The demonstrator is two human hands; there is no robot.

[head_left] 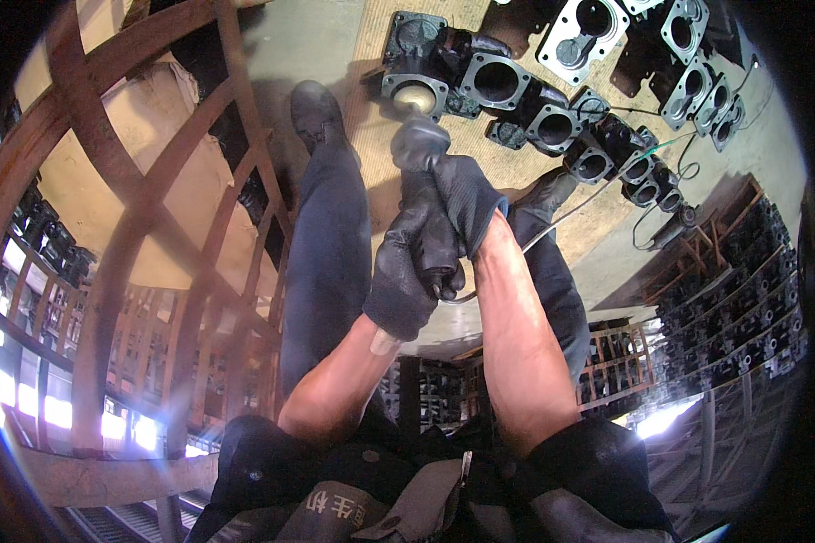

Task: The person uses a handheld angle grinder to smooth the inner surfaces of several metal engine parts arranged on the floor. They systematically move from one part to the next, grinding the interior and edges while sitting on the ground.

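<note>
Clearly, both gloved hands are on one dark handheld power tool (pixel 421 145); the person's left hand (pixel 400 285) has its fingers curled around the rear of the body, while the right hand (pixel 466 199) grips farther forward, its fingers closed over the casing; the tool points away from the person, between the legs, with its head just at the near side of a black casting (pixel 415 96) whose round opening shows a pale, brassy surface; whether the tip touches it cannot be told. A cable (pixel 552 226) leaves the tool's rear, passes by the right forearm and runs off to the upper right; more black castings with square flanges (pixel 496 81) stretch rightward in a row over a tan ribbed sheet (pixel 471 145); silver-faced castings (pixel 584 36) lie beyond them; a brown metal lattice (pixel 145 204) rises at the left, and stacked dark parts (pixel 733 299) fill the right.
</note>
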